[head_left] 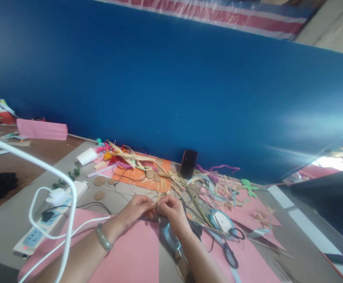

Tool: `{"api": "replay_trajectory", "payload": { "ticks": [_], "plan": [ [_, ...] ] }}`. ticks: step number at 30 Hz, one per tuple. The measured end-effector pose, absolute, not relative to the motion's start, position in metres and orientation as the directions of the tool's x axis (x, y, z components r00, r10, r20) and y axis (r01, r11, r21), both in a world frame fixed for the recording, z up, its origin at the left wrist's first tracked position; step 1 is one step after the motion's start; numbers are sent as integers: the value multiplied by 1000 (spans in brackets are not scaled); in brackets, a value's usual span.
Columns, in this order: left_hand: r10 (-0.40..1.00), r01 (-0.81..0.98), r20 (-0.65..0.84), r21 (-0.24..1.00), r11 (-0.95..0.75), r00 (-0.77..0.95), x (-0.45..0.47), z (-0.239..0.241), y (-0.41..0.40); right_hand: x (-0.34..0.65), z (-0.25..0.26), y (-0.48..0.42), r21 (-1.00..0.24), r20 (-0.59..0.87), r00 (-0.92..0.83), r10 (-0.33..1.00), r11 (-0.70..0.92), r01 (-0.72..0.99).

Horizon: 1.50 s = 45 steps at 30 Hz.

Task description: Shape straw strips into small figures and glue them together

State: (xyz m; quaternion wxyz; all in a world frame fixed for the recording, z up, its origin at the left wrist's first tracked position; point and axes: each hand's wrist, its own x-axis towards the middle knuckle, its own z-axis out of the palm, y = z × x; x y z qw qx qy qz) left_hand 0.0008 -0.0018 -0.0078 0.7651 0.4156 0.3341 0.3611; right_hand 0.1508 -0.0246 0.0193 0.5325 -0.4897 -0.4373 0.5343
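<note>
My left hand (143, 206) and my right hand (169, 205) meet over the middle of the table, fingertips pinched close together. A thin straw-coloured strip (158, 197) pokes up between them, held by both; its lower part is hidden by the fingers. Beneath my left forearm, which wears a green bangle, lies a pink paper sheet (130, 251). Close to my right wrist is a roll of pale blue ribbon (169, 239). Scissors with dark handles (229, 253) rest on pink paper to the right, beside a blue and white ribbon spool (222, 221).
A power strip (43, 220) with plugs stands at left, and a white cable (72, 196) arches across the near view. Behind my hands are orange paper (130, 179), straw strips (136, 156), and a phone (188, 163) leaning against the blue partition (171, 86). A green figure (248, 188) lies right.
</note>
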Motion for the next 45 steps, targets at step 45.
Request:
{"api": "replay_trajectory", "payload": {
  "ticks": [45],
  "plan": [
    [845,-214,-144,933,290,515,-3,-2,-3,150,23,-28,-952,-185,-37,982,-188,-242]
  ]
}}
